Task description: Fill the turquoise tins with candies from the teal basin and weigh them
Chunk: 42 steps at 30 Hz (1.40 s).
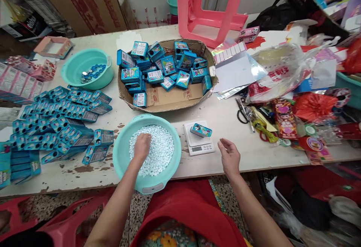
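My left hand (142, 146) is down at the pile of small white candies (158, 151) in a turquoise basin (119, 147). Its fingers are bunched together, and whatever they hold is hidden from above. A white digital scale (201, 148) stands right of the basin, with a small blue candy box (201, 130) lying on its plate. My right hand (230, 157) is just right of the scale, fingers apart and holding nothing; it does not touch the box.
A cut-down cardboard box (169, 106) full of blue candy boxes lies behind the basin. Rows of blue boxes (64, 115) and a second turquoise basin (67, 68) are on the left. Scissors (241, 111), plastic bags (278, 70) and wrappers crowd the right. A pink stool (186, 10) is behind.
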Each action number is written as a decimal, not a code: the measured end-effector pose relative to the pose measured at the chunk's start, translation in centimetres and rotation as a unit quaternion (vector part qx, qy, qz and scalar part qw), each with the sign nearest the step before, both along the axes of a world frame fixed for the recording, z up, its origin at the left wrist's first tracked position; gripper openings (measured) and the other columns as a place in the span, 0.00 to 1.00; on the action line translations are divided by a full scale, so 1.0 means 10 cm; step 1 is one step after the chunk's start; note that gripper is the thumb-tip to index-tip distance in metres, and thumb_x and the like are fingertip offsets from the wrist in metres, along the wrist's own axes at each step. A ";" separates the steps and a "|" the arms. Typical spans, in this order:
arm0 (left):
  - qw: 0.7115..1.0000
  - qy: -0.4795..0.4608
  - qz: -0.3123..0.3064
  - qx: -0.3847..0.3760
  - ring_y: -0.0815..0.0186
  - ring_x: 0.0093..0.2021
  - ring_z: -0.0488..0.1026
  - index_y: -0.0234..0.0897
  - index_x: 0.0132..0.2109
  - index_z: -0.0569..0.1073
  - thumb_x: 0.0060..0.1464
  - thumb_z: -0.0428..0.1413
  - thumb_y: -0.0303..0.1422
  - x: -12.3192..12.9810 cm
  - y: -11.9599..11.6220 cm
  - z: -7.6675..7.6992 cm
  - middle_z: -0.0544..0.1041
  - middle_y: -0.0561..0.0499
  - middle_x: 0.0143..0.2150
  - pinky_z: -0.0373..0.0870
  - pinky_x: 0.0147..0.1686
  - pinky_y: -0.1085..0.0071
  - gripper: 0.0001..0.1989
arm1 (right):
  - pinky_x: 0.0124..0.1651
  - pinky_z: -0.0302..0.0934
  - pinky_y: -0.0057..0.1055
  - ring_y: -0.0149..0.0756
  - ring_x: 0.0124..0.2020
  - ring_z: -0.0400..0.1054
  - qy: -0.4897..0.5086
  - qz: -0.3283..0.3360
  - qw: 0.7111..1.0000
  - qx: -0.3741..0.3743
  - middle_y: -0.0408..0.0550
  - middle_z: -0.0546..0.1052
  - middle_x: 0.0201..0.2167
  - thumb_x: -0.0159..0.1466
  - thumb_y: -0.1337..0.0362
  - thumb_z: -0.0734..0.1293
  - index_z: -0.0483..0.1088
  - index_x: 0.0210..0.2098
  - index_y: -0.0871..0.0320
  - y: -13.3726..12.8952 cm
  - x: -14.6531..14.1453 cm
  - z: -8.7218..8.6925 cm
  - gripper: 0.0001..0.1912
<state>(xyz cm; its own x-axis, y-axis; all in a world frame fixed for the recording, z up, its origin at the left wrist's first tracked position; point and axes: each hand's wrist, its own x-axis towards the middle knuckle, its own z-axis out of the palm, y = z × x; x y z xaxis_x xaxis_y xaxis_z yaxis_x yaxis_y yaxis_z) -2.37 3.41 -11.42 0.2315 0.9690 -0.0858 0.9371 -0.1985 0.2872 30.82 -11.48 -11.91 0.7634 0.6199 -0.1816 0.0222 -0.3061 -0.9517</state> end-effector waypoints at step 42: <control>0.599 -0.760 0.236 -0.087 0.69 0.24 0.67 0.37 0.22 0.62 0.58 0.51 0.41 0.52 -0.28 1.13 0.61 0.54 0.19 0.65 0.31 0.69 0.19 | 0.42 0.62 0.38 0.43 0.40 0.66 -0.243 0.446 0.861 0.038 0.48 0.73 0.36 0.55 0.62 0.72 0.69 0.43 0.55 0.67 -1.58 0.93 0.17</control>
